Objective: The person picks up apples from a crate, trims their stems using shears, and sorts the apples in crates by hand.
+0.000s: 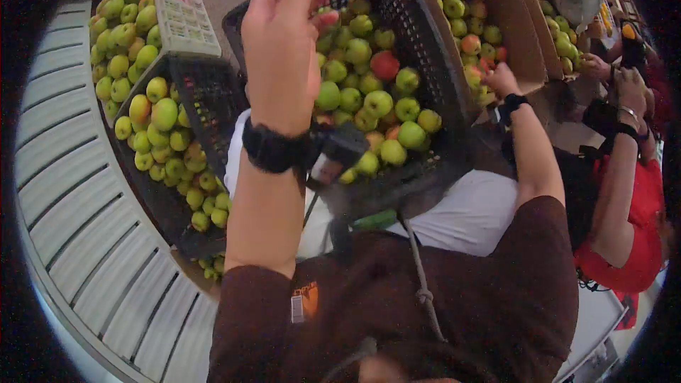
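Observation:
My left hand (280, 46) is raised over a black plastic crate (425, 35) of green and reddish apples (378, 103). Its fingers are bent and apart, with no apple in them; a small pale spot by a fingertip is too small to make out. A dark wristband with a black device (339, 154) is on that forearm. To the right, my right hand (504, 81) reaches into a cardboard box (514, 25) of apples. Its fingers curl down at a reddish apple (486, 64), partly hidden by them.
On the left stand a white crate (186, 10) and another black crate (206, 89), both with apples, beside a slatted metal roller conveyor (85, 206). Another cardboard box (537, 18) stands further right. A person in a red shirt (628, 206) works close by at right.

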A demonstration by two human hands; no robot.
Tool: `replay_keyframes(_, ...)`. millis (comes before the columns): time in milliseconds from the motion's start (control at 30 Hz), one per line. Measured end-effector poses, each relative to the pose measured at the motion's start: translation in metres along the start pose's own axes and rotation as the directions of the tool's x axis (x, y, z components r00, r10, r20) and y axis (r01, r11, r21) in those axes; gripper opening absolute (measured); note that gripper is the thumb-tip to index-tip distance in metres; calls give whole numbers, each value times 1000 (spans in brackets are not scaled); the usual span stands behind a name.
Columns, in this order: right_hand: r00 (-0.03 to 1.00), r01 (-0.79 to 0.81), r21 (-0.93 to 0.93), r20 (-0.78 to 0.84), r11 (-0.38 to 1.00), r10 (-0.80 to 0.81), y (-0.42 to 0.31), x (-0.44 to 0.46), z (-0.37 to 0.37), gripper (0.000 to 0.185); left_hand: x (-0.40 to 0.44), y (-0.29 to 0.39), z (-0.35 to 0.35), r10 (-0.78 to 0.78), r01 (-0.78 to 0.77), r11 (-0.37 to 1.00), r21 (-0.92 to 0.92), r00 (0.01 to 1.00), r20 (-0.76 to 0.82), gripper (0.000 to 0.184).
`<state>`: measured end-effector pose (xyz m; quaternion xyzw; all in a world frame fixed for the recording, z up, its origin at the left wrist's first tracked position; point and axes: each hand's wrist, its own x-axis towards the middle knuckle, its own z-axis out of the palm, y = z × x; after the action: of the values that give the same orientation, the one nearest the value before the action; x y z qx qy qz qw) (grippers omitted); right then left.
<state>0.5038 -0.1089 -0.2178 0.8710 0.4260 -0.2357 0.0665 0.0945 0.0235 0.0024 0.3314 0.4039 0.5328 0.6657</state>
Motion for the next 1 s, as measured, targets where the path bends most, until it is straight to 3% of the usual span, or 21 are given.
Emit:
replay_keyframes(33, 1000, -31, 39, -5, 999, 31, -16, -13, -24, 58, -1, 1, 0, 10, -10, 1000, 20, 1000, 6, 17)
replay_keyframes(67, 985, 1, 44, -171, 999, 6, -7, -2, -22, 58, 0, 2, 0, 22, -23, 999, 42, 1000, 13, 14)
replay_keyframes(100, 993, -33, 89, -113, 995, 43, -23, -17, -46, 57, 7, -2, -9, 18, -21, 999, 32, 997, 78, 13)
replay_keyframes(200, 954, 117, -99, -265, 988, -139, -76, -87, -119, 55, 8, -6, -15, 92, -101, 992, 77, 989, 112, 13)
replay_keyframes(300, 918, 194, -195, -309, 962, -247, -94, -143, -160, 55, 10, -12, -18, 91, -98, 994, 47, 987, 133, 14)
replay_keyframes(400, 839, 402, -62, -375, 913, -395, -96, -203, -179, 51, 11, -14, -20, 112, -130, 986, 107, 981, 157, 18)
replay_keyframes(433, 896, 410, 233, -280, 882, -343, -101, -226, -181, 50, 10, -15, -22, 107, -129, 984, 124, 979, 173, 19)
replay_keyframes(500, 944, 263, 735, -62, 625, -324, -118, -274, -180, 49, 8, -14, -23, 105, -138, 978, 155, 972, 208, 22)
replay_keyframes(533, 948, 229, 807, -59, 544, -313, -127, -291, -175, 45, 11, -15, -25, 77, -114, 980, 161, 973, 216, 23)
replay_keyframes(700, 928, 79, 964, 22, 254, -371, -153, -300, -136, 40, 0, -24, -29, 9, -73, 956, 283, 975, 220, 26)
replay_keyframes(800, 913, 93, 993, -55, 76, -403, -160, -279, -114, 35, 0, -26, -40, -5, -105, 885, 453, 972, 235, 21)
replay_keyframes(933, 958, 86, 992, -56, 96, -282, -159, -263, -94, 35, 3, -38, -63, -78, -65, 818, 571, 972, 222, 19)
replay_keyframes(1000, 945, 133, 988, -103, 76, -312, -155, -263, -95, 39, 1, -49, -72, -127, -75, 744, 664, 960, 251, 20)
